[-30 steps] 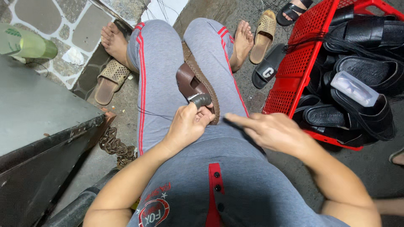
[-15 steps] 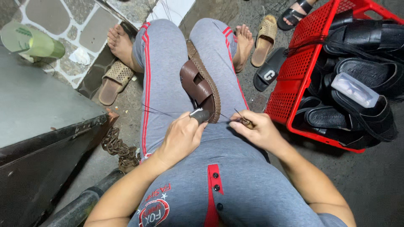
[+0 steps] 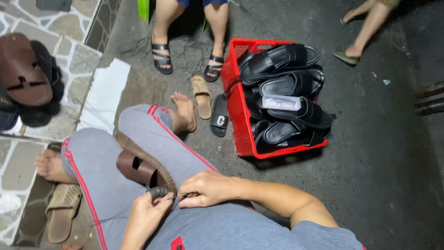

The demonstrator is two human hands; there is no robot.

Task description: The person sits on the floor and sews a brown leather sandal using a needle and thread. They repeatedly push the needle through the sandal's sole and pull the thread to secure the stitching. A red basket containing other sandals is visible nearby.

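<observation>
A brown leather sandal (image 3: 141, 169) with a stitched sole edge is clamped between my knees, which are in grey trousers with red stripes. My left hand (image 3: 145, 216) pinches a small dark tool at the sandal's near end. Just to the right of it, my right hand (image 3: 208, 187) grips a thin awl or needle with thread at the same spot. The two hands almost touch, and a fine thread runs off to the left.
A red plastic crate (image 3: 240, 129) full of black sandals stands on the concrete to the right. Loose tan and black sandals (image 3: 210, 104) lie by my bare foot. Other people's feet are at the top. A brown sandal (image 3: 23, 69) lies at the upper left.
The camera has tilted up and to the right, so more of the ground and crate show. My hands have drawn closer together at the sandal's near end.
</observation>
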